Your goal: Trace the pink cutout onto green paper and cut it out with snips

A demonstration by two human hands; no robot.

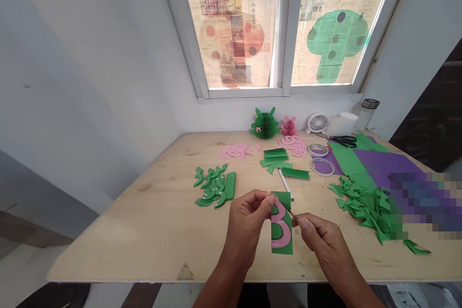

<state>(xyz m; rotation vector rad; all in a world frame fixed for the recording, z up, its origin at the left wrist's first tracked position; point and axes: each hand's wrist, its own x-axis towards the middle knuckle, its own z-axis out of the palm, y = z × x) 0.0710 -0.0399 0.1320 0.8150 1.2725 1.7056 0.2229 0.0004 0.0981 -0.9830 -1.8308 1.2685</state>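
In the lower centre of the frame, the left hand (249,216) pinches a flat green paper rectangle (286,198) with a pink paper 3 (283,237) lying against it, dark-edged along its curves. The right hand (319,236) pinches a thin dark tool (293,215), too small to identify, at the rectangle's right edge. Curvy green cutouts (215,187) left of centre on the wooden tabletop (151,236) look finished; the held rectangle is still whole, and creased green strips (276,154) at centre seem uncut. Jagged green scraps (361,202) heap at lower right, suggesting considerable cutting done.
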